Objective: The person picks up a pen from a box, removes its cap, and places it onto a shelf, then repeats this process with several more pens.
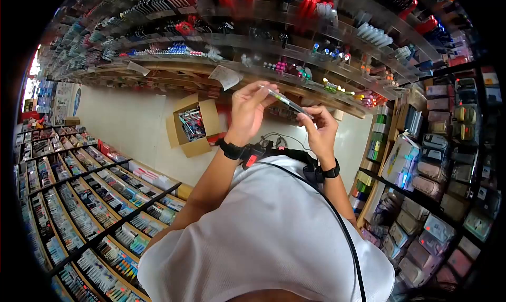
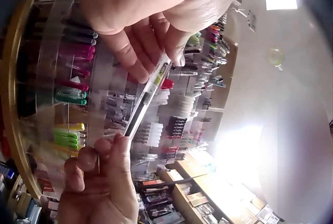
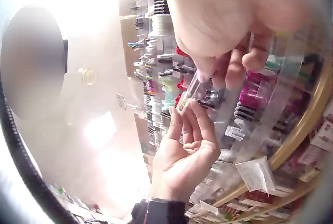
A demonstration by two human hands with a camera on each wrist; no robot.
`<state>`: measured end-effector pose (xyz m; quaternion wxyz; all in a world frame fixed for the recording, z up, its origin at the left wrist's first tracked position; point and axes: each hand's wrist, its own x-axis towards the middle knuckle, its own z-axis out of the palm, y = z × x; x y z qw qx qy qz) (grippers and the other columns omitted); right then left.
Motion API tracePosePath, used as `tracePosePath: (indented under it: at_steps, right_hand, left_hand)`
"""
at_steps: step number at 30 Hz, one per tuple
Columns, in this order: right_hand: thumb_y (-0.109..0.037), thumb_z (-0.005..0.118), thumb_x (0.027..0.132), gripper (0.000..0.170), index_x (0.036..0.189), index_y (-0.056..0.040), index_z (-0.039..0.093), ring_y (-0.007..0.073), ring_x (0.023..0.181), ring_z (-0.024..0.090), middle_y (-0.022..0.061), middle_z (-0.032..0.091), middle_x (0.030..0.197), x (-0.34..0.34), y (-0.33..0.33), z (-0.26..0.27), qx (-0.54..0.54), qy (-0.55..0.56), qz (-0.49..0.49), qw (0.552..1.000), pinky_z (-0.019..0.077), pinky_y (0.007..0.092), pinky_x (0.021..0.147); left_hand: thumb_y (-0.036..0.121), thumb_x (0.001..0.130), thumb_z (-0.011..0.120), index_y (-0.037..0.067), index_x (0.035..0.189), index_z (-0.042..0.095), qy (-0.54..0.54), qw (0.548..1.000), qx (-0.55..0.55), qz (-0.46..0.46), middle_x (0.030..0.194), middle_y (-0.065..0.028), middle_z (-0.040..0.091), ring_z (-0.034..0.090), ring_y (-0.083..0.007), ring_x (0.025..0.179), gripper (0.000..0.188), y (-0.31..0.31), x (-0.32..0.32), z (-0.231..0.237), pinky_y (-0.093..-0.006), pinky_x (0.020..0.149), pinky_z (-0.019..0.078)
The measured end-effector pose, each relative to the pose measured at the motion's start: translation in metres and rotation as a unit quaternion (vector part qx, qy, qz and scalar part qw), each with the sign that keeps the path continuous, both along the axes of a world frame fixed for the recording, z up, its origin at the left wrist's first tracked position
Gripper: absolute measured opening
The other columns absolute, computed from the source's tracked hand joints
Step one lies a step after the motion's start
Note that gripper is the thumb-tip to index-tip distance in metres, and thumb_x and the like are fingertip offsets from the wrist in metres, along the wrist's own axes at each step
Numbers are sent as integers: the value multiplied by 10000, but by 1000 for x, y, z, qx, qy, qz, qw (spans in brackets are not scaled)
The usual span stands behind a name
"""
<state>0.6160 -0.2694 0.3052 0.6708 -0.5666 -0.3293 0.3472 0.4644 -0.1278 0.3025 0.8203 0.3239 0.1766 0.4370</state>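
Observation:
Both hands hold a slim pen point(image 1: 286, 101) with a clear outer and a dark length inside. My left hand point(image 1: 249, 109) pinches the clear end beside a yellow-green mark between thumb and fingers. At the dark end, the thumb and fingers of my right hand point(image 1: 320, 127) grip it. The left wrist view has the pen point(image 2: 147, 96) slanting between the left hand point(image 2: 151, 16) above and the right hand point(image 2: 101, 182) below. In the right wrist view, the left hand's point(image 3: 184, 161) fingertips meet the pen's clear end, while the right hand point(image 3: 223, 31) hides much of the rest.
Tiered clear racks point(image 1: 295, 64) of pens stand close in front. An open cardboard box point(image 1: 174, 133) full of pens sits on the floor point(image 1: 126, 112) at left. Slotted pen displays point(image 1: 79, 196) fill the left side, and shelves of pouches point(image 1: 432, 154) line the right.

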Motion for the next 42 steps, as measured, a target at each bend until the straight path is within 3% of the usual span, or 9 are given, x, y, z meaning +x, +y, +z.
tracePosePath:
  at_steps: [6, 10, 12, 15, 19, 29, 32, 40, 42]
  right_hand:
    - [-176, 617, 1045, 265, 899, 38, 676, 86, 696, 611, 65, 696, 794, 29, -11, -11, -110, 36, 181, 977, 487, 242, 647]
    - [-158, 682, 1000, 199, 956, 35, 705, 90, 701, 604, 57, 694, 797, 3, 0, -1, -44, -10, 60, 997, 492, 246, 661]
    - [-118, 733, 950, 165, 1029, 26, 724, 93, 720, 607, 56, 698, 813, 0, 4, 6, -4, -163, 5, 987, 497, 248, 677]
    - [-86, 711, 965, 130, 1000, 37, 736, 94, 632, 591, 55, 676, 721, 1, 2, 0, -47, -112, 25, 992, 480, 250, 593]
    - [-139, 552, 1063, 304, 893, 52, 717, 101, 532, 538, 38, 595, 591, 12, 1, 6, -117, -85, 135, 980, 424, 262, 523]
    - [-50, 685, 962, 135, 1055, 42, 721, 143, 634, 553, 84, 628, 743, 6, 11, 10, -17, -255, 85, 963, 441, 274, 603]
    - [-60, 690, 960, 165, 1073, 55, 724, 154, 612, 538, 100, 613, 729, 5, 10, 6, -25, -243, 120, 962, 429, 285, 587]
    - [-143, 624, 1045, 240, 1092, 62, 739, 71, 585, 416, -25, 524, 685, 7, 12, -18, -70, -29, 193, 978, 328, 246, 546]
    - [-164, 609, 1063, 254, 1093, 55, 732, 56, 583, 369, -42, 483, 682, 8, 14, -22, -88, 122, 251, 956, 283, 241, 538]
  left_hand:
    - [23, 966, 688, -22, 1142, 723, -23, 999, -9, -28, 1112, -179, 745, 730, -248, 1029, 185, -2, -2, -1, -395, 926, 611]
    - [45, 971, 690, -14, 1140, 719, -8, 1000, 3, -14, 1105, -173, 747, 731, -258, 1027, 182, -2, -4, -8, -400, 905, 619]
    - [76, 982, 689, -15, 1139, 710, 10, 1000, 5, -12, 1102, -163, 745, 726, -255, 1032, 183, -2, -5, -8, -407, 913, 615]
    - [87, 981, 694, -16, 1124, 710, 5, 1000, 7, -16, 1097, -152, 741, 718, -245, 1038, 177, -2, -5, -4, -406, 936, 603]
    - [89, 972, 709, -19, 1094, 724, -12, 1000, 19, -22, 1073, -151, 749, 726, -239, 1011, 164, -4, -4, 2, -392, 907, 606]
    - [115, 968, 724, -24, 1103, 718, 53, 998, 17, 36, 1045, -163, 750, 727, -241, 967, 194, -9, -6, -3, -404, 929, 584]
    - [145, 974, 721, -46, 1094, 713, 26, 999, 22, 33, 1031, -167, 746, 723, -242, 946, 226, -10, -6, -2, -394, 911, 580]
    - [128, 990, 697, -54, 1089, 709, 21, 996, 30, 77, 989, -141, 739, 709, -224, 929, 208, -13, -5, -5, -371, 897, 570]
    - [134, 995, 693, -49, 1090, 708, 7, 997, 29, 69, 988, -133, 733, 707, -226, 941, 207, -14, -8, -11, -371, 892, 570]
